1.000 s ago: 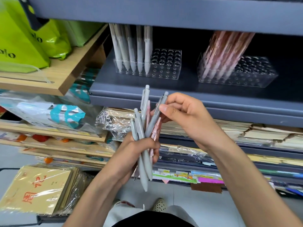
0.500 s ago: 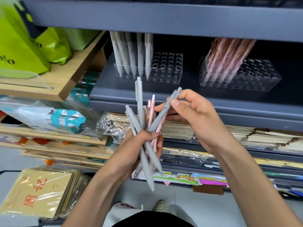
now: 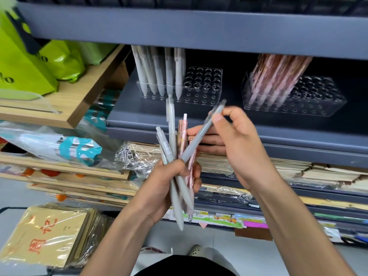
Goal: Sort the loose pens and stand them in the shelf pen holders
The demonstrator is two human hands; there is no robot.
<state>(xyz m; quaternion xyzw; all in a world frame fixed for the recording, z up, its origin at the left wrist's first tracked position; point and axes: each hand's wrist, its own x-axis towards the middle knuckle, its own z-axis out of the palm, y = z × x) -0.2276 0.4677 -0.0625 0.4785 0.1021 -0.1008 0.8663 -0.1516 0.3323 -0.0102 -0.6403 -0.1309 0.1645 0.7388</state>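
The left hand [image 3: 169, 182] clenches a bundle of pens [image 3: 172, 136], grey and pink, fanning toward 12 o'clock. At its 2 o'clock, the right hand [image 3: 239, 144] pinches the top of one slanting grey pen [image 3: 201, 140] from that bundle. The half-filled pen holders [image 3: 199, 94] sit beyond, toward 12 o'clock.

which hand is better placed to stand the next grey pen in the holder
Right. The right hand pinches one grey pen by its top, angled out of the bunch, below the holder of grey pens, which has free holes. The left hand grips the other pens.
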